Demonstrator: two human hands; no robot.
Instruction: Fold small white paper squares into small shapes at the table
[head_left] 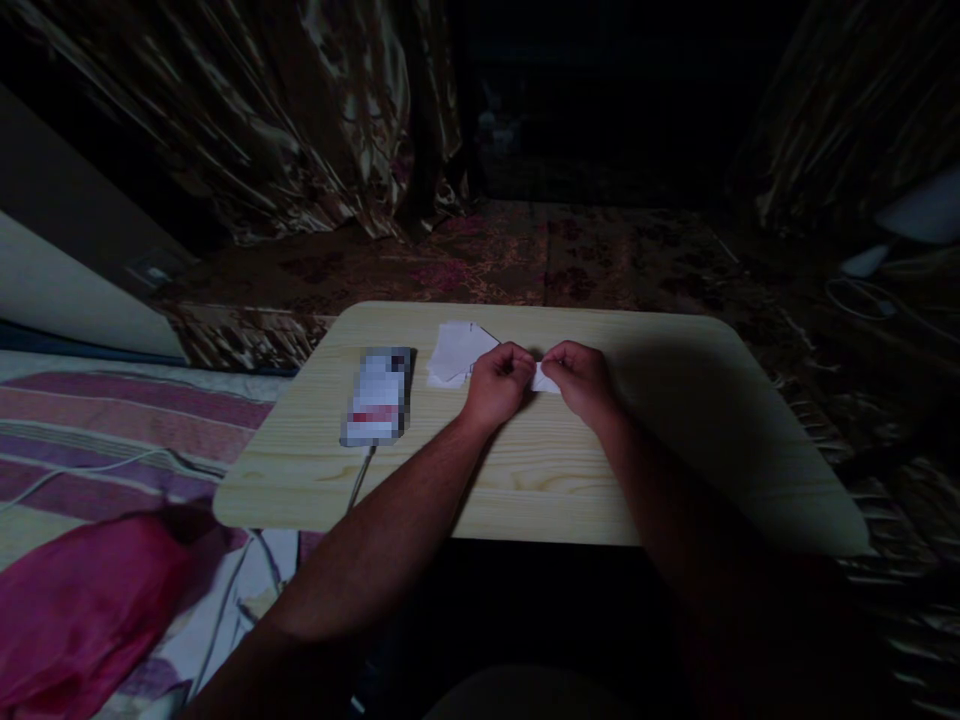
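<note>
Over the wooden table [555, 475], my left hand [502, 380] and my right hand [581, 375] meet with fingertips close together. Between them is a small piece of white paper [546, 379], pinched at its left side by my left hand and at its right side by my right hand. Both hands are closed, and part of the paper is hidden behind the fingers. Just left of my left hand lies a loose stack of white paper pieces [457, 352], flat on the tabletop with uneven edges.
A phone [376, 395], blurred out, lies on the table's left with a cable [361, 478] running off the near edge. Left of the table are a bed with striped cloth [112, 400] and a pink bag [97, 610]. Patterned curtains [360, 110] hang behind; a white lamp [922, 210] stands right.
</note>
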